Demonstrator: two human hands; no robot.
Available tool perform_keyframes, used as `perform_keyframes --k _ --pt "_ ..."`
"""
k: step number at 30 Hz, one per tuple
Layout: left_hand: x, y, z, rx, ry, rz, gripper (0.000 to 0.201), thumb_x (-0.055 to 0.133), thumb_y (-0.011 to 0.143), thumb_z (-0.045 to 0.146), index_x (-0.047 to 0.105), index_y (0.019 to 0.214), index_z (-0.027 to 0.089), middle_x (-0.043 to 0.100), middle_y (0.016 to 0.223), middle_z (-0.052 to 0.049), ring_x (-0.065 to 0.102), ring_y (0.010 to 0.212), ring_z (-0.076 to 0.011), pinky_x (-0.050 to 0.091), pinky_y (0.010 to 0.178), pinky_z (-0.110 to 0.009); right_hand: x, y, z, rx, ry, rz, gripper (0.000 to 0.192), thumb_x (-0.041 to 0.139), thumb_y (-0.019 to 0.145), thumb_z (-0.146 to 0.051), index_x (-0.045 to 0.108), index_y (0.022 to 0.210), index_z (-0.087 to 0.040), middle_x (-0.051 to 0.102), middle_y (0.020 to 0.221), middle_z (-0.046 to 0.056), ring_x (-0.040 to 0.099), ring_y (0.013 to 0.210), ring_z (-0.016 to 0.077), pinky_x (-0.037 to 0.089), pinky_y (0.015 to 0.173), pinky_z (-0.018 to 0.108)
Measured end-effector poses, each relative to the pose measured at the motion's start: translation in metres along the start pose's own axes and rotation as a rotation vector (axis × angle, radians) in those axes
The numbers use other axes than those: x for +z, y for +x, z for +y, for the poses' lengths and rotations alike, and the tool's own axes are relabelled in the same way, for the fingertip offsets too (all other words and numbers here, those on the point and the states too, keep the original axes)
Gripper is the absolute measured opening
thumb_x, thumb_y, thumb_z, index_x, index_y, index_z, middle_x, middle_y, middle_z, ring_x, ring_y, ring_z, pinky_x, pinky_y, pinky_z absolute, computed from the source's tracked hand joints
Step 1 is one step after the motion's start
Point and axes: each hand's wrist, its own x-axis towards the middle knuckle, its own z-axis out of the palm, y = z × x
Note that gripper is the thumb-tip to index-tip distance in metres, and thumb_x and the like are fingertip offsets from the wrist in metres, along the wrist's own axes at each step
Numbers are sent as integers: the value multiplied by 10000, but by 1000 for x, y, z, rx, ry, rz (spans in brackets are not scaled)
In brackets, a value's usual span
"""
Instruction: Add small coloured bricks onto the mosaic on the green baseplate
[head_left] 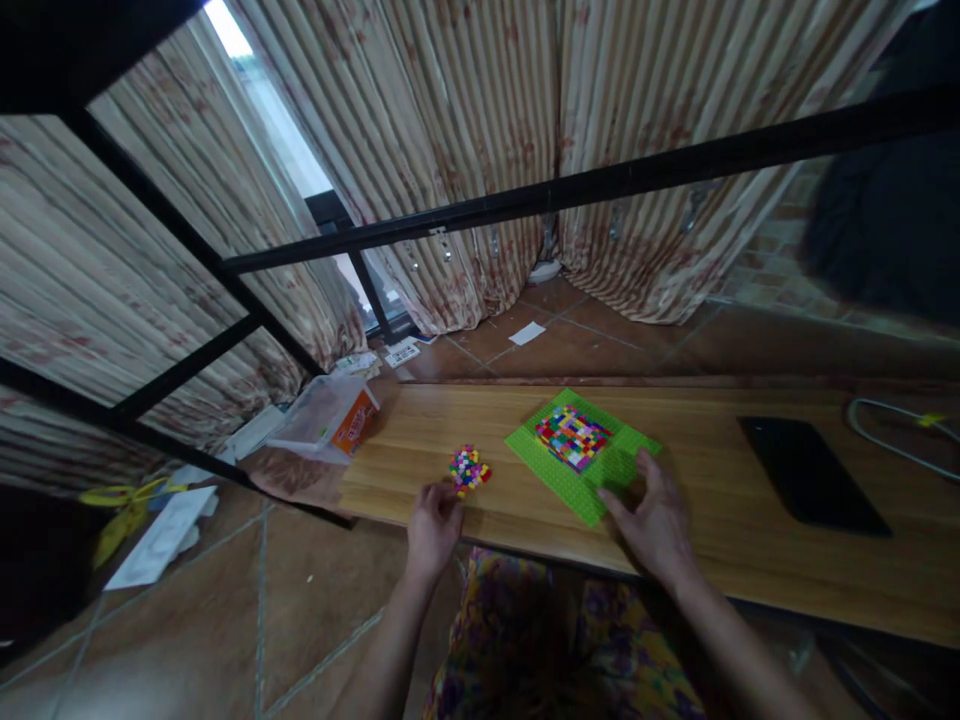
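A loose pile of small coloured toy bricks point(468, 468) lies on the wooden tabletop. At its near left edge is my left hand point(436, 528), fingers curled and close together; whatever they may hold is too small to make out. To the right, a green baseplate point(551, 468) lies turned at an angle. Many colourful bricks form a dense patch point(574, 436) on its far left part. My right hand point(654, 512) rests at the baseplate's near right edge, thumb and fingers apart, with no brick visible between them.
A black tablet-like slab point(814, 474) lies on the right of the tabletop point(720, 490), near a white cable point(892, 410). A clear plastic box point(311, 415) with an orange label stands off its left end. Black metal bars point(480, 215) cross in front of curtains.
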Motion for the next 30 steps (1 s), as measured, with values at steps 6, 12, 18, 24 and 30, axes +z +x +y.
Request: perform_keyframes --k 6,12,18,24,30 --pt "13 8 0 -12 39 -8 170 558 805 225 640 948 181 631 976 -82 625 917 -192 500 853 -334 -1 -2 -2 23 -15 -8 798 521 832 -598 343 1435 -107 539 1297 206 494 1203 342 403 1000 508" --pt "21 13 -3 -1 18 -5 146 519 838 207 649 904 197 636 904 -55 630 838 -165 501 792 -297 -2 -3 -5 -22 -34 0 670 495 851 -567 435 1369 -147 578 1227 175 530 1141 326 437 959 494" --pt "22 15 -4 -3 14 -4 171 508 856 228 659 933 203 643 927 -56 632 848 -159 498 784 -279 -4 -2 -7 -49 -24 -7 574 499 858 -508 486 1318 -164 588 1209 155 539 1136 318 448 960 481" --pt "24 22 3 67 116 -69 232 523 820 162 679 979 226 638 1002 -53 611 971 -173 480 874 -289 -6 -2 -8 -64 -14 -6 491 501 856 -485 553 1248 -193 591 1199 131 543 1131 302 454 969 471" --pt "27 30 7 189 176 -83 266 560 810 195 665 1054 221 630 1074 -72 575 1033 -204 464 945 -349 -6 -2 -9 -52 -16 -16 442 504 856 -468 601 1188 -194 592 1210 125 544 1138 291 454 987 465"
